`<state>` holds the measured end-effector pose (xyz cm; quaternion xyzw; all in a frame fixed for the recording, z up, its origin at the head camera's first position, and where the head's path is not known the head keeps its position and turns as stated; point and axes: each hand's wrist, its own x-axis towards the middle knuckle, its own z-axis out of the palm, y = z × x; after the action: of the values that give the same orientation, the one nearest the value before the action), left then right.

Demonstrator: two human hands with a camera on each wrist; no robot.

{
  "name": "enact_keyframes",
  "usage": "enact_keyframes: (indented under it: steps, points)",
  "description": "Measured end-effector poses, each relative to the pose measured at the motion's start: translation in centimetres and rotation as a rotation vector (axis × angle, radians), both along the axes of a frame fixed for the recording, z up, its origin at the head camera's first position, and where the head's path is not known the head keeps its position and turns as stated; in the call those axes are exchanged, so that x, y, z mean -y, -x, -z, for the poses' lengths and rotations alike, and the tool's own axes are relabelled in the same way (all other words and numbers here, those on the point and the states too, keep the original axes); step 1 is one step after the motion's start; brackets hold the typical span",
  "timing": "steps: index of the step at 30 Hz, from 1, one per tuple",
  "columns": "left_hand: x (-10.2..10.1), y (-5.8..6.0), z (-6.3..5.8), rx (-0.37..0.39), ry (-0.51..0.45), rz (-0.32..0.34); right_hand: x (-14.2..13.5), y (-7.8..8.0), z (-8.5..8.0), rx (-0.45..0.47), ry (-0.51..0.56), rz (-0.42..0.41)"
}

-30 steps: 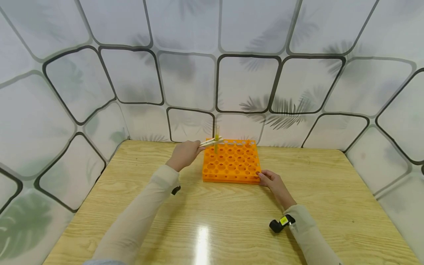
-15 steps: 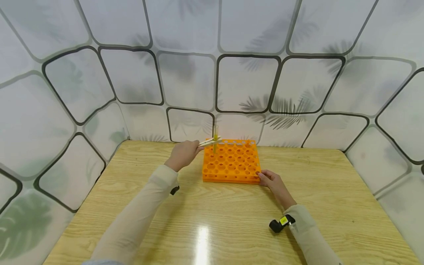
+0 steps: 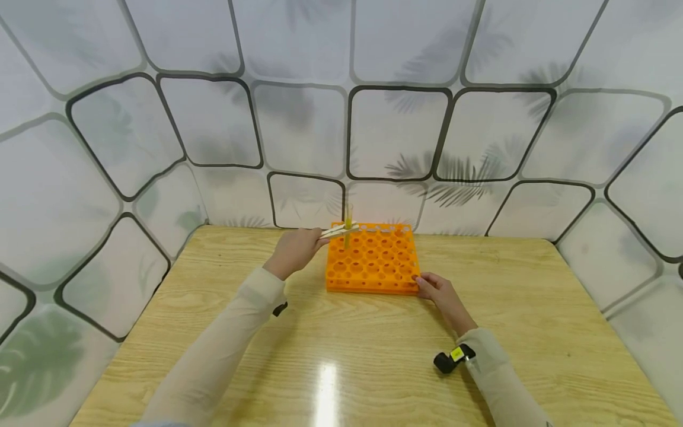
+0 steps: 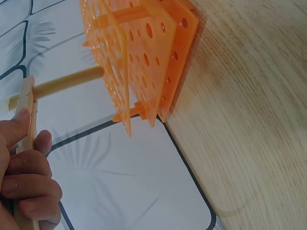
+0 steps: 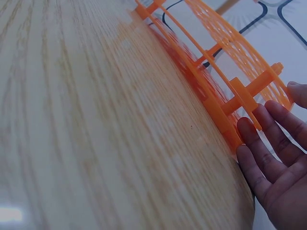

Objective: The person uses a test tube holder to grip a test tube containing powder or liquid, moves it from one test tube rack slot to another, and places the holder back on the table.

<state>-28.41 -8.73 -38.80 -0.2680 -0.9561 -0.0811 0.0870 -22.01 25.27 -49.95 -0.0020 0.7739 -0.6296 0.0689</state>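
My left hand (image 3: 295, 252) grips a wooden test tube holder (image 3: 333, 232), its jaws clamped around a test tube (image 3: 348, 241) with yellow liquid inside. The tube is upright over the back left part of an orange test tube rack (image 3: 373, 286). In the left wrist view, the lower end of the tube (image 4: 69, 82) is right at the rack's holed top plate (image 4: 118, 50). At the rack's front right corner, my right hand (image 3: 441, 298) holds the edge. Its thumb (image 5: 298, 93) lies at the top plate, with fingertips against the side below in the right wrist view.
The rack stands on a light wooden table (image 3: 373, 356), close to its back edge. Behind and along both sides rises a pale curtain (image 3: 304, 130) with dark rounded outlines and leaf prints. A black wrist camera (image 3: 453, 359) sits at the right sleeve.
The holder and test tube have shifted only slightly, a little left and then back over the same part of the rack. My right hand and the rack keep their places.
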Motion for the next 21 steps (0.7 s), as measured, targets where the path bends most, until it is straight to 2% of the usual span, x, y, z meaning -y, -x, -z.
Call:
enact_keyframes:
  steps: [8,13,21]
  points:
    - [-0.07,-0.35,-0.07,0.001,0.003,-0.014,0.03,-0.06,-0.26,-0.002,0.001,-0.003]
    - [-0.17,-0.42,-0.06,-0.022,-0.007,-0.003,0.12,-0.13,-0.67,0.012,0.006,0.001]
    - [-0.52,-0.88,-0.32,-0.007,-0.013,0.007,0.05,-0.13,-0.53,0.018,-0.001,-0.001]
